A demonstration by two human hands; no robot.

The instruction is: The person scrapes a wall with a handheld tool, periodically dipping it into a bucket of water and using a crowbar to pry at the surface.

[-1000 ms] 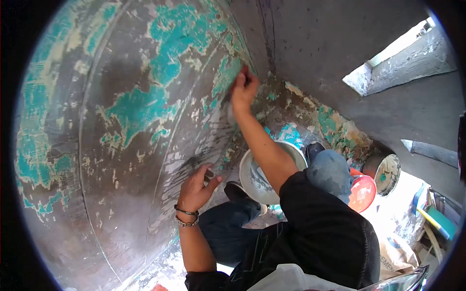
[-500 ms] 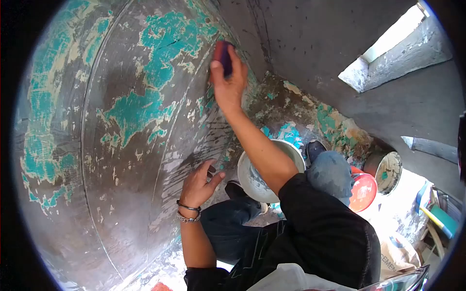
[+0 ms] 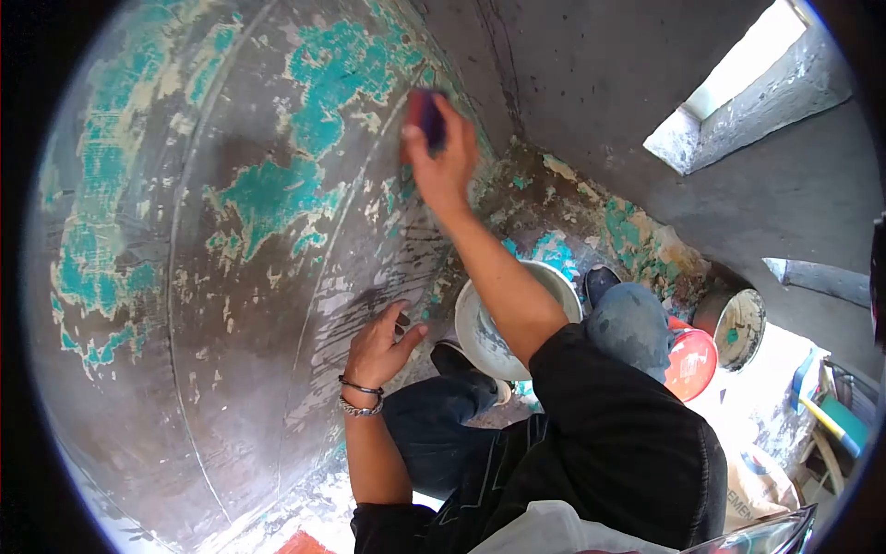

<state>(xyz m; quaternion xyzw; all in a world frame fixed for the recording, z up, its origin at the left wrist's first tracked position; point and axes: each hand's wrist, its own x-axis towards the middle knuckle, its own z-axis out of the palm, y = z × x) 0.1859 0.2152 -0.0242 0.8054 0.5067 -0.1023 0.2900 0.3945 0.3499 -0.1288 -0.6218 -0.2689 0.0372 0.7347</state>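
My right hand (image 3: pixel 447 159) grips a reddish-purple block (image 3: pixel 430 118), flat-sided like a sanding block, against the curved wall (image 3: pixel 240 323). Turquoise paint (image 3: pixel 272 196) clings to that wall in ragged patches, with grey plaster between them. Lower down, my left hand (image 3: pixel 380 351) is held up beside the wall, thumb apart from the fingers and nothing in it. Two bracelets (image 3: pixel 360 397) circle the left wrist. Under my right forearm stands a whitish bucket (image 3: pixel 480 337), partly covered by the arm.
Paint flakes (image 3: pixel 554 254) litter the floor beyond the bucket. Right of my knee are a red bucket (image 3: pixel 692 365) and a tipped, crusted container (image 3: pixel 741 332). A cement bag (image 3: pixel 757 485) lies at lower right. Openings (image 3: pixel 688 138) pierce the dark right wall.
My right hand and the block have shifted slightly down along the wall. The wall's paint patches appear a little farther right in view; my left hand is nearly still.
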